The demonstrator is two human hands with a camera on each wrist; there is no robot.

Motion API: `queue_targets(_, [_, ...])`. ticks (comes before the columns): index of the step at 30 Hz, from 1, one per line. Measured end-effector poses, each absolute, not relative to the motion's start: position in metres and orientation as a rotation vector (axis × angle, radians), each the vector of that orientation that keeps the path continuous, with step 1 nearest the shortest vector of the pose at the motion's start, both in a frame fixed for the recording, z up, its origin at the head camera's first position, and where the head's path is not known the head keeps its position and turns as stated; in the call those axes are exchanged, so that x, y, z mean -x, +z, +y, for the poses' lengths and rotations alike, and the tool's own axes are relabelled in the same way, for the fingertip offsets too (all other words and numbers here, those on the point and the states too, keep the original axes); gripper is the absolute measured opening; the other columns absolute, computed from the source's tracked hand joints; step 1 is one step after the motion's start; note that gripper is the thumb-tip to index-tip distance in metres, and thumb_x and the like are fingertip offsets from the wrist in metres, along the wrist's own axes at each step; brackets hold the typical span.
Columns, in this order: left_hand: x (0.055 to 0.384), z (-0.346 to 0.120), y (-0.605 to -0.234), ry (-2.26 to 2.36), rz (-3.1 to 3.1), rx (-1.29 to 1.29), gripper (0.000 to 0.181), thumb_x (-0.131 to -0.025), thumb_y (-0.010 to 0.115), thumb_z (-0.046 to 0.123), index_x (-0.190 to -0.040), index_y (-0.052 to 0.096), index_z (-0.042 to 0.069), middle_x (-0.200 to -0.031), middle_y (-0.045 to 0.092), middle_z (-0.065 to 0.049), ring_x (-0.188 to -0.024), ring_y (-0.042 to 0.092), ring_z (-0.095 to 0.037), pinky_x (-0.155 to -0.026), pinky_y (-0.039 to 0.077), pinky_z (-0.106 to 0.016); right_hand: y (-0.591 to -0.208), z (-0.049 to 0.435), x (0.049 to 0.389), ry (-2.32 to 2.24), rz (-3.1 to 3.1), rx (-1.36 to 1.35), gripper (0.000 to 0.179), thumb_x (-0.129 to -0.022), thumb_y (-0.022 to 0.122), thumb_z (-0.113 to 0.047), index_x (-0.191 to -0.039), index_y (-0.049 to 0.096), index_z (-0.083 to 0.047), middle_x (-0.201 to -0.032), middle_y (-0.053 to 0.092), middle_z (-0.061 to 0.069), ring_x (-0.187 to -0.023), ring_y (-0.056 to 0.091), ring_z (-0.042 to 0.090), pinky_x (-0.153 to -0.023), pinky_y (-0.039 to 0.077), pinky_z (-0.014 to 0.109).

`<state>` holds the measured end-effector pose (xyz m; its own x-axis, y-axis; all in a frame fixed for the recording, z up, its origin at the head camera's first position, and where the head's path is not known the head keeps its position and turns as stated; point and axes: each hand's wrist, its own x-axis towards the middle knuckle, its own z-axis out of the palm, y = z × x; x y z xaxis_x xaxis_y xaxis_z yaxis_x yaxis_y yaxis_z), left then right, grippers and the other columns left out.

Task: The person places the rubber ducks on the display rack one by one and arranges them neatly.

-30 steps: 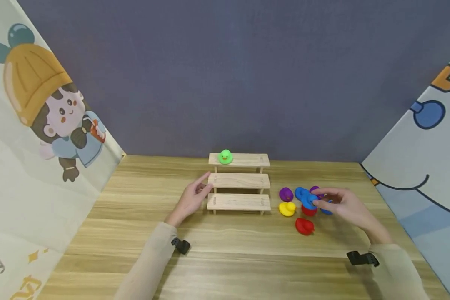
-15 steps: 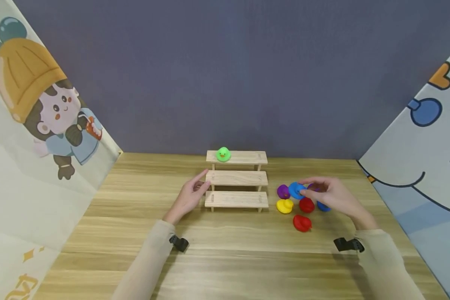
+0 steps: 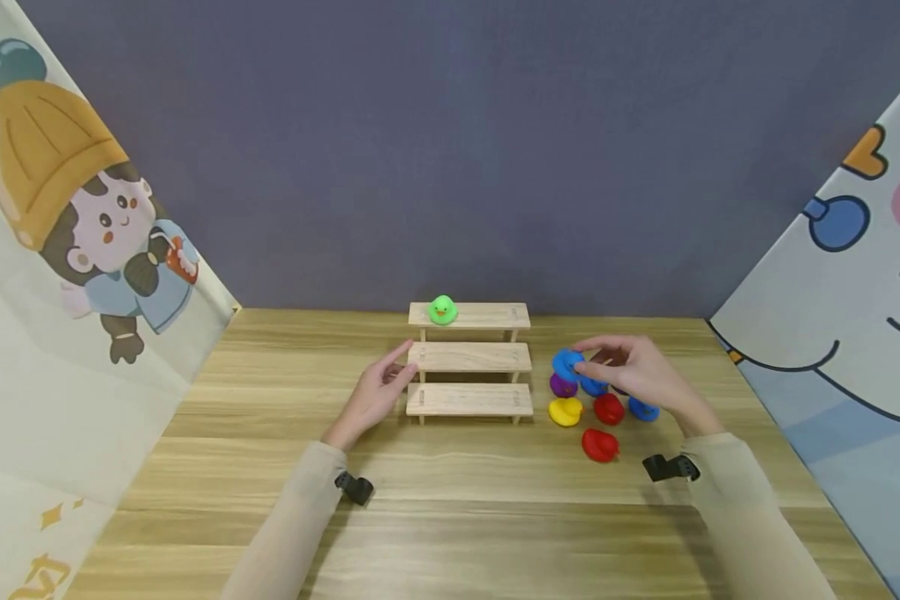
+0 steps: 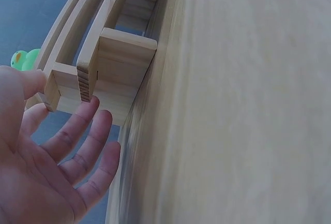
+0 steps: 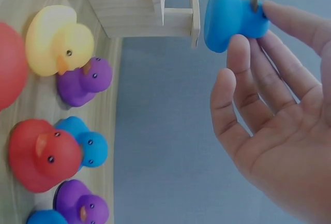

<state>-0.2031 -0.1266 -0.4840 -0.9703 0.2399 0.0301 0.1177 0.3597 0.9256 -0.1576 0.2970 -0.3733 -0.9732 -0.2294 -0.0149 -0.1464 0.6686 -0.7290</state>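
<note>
My right hand [image 3: 641, 375] pinches a blue rubber duck [image 3: 567, 364] between thumb and fingertips. In the right wrist view the held blue duck [image 5: 225, 19] is lifted, tipped sideways in that picture, while the lower fingers stay spread. A three-step wooden rack [image 3: 469, 357] stands to its left, with a green rubber duck [image 3: 442, 310] on the left of the top step. My left hand [image 3: 371, 400] is at the rack's left end, fingers loosely extended. In the left wrist view its fingertips [image 4: 92, 102] lie right at the ends of the steps.
Beneath and around my right hand sit a yellow duck [image 3: 565, 412], two red ducks [image 3: 600, 445], purple ducks [image 3: 563, 385] and more blue ducks [image 3: 643, 409]. Behind the wooden tabletop [image 3: 450, 517] rises a dark blue backdrop [image 3: 465, 150], with printed panels [image 3: 15, 333] at the sides.
My right hand has carried the blue duck leftward and away from the cluster, toward the rack. My left hand has stayed at the rack's end. The head view has shifted slightly.
</note>
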Motion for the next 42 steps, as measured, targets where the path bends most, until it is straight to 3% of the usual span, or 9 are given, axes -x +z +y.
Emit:
queue_targets(5, [0.203,-0.126,-0.484,1.684,2.502,-0.336,0.059,-0.111,0.059,0.036,-0.166,0.040,0.022,-0.126,0.075,-0.017,-0.106,0.071,-0.027,-0.087,0.062,-0.037,-0.371,0.290,0.164,-1.193,2.776,0.308,0.040,-0.098,0.078,-0.042,-0.131,0.075,-0.020,-0.115,0.078,0.008,-0.091,0.070,0.024,-0.061,0.057,0.034])
queue_targets(14, [0.205,-0.127,-0.487,1.693,2.497,-0.346,0.059,-0.111,0.059,0.039,-0.165,0.042,0.025,-0.128,0.074,-0.019,-0.110,0.071,-0.031,-0.094,0.062,-0.045,-0.370,0.274,0.174,-1.186,2.769,0.331,0.041,-0.098,0.077,-0.040,-0.132,0.075,-0.017,-0.125,0.077,0.009,-0.098,0.070,0.021,-0.075,0.060,0.033])
queue_targets(20, [0.206,-0.129,-0.489,1.691,2.494,-0.365,0.060,-0.111,0.058,0.039,-0.166,0.041,0.021,-0.126,0.075,-0.018,-0.108,0.072,-0.029,-0.093,0.063,-0.041,-0.371,0.268,0.185,-1.249,2.747,0.401,0.037,-0.099,0.078,-0.034,-0.131,0.075,-0.016,-0.117,0.080,0.010,-0.095,0.075,0.030,-0.077,0.062,0.035])
queue_targets(25, [0.205,-0.129,-0.487,1.709,2.485,-0.367,0.060,-0.111,0.059,0.039,-0.165,0.042,0.021,-0.126,0.075,-0.020,-0.108,0.072,-0.031,-0.094,0.063,-0.046,-0.366,0.261,0.193,-1.246,2.745,0.399,0.037,-0.099,0.077,-0.039,-0.131,0.076,-0.019,-0.107,0.082,0.006,-0.097,0.074,0.031,-0.080,0.058,0.036])
queue_targets(31, [0.205,-0.129,-0.487,1.721,2.475,-0.359,0.060,-0.111,0.059,0.038,-0.165,0.042,0.020,-0.127,0.074,-0.022,-0.110,0.072,-0.035,-0.096,0.062,-0.051,-0.359,0.248,0.200,-1.250,2.717,0.356,0.041,-0.098,0.077,-0.045,-0.132,0.075,-0.023,-0.114,0.080,0.005,-0.099,0.071,0.024,-0.085,0.055,0.038])
queue_targets(42, [0.205,-0.129,-0.484,1.687,2.499,-0.373,0.060,-0.111,0.059,0.038,-0.166,0.040,0.020,-0.126,0.075,-0.020,-0.108,0.073,-0.032,-0.094,0.063,-0.045,-0.358,0.229,0.217,-1.284,2.719,0.371,0.044,-0.098,0.076,-0.046,-0.134,0.074,-0.021,-0.127,0.076,0.004,-0.102,0.070,0.024,-0.089,0.056,0.039])
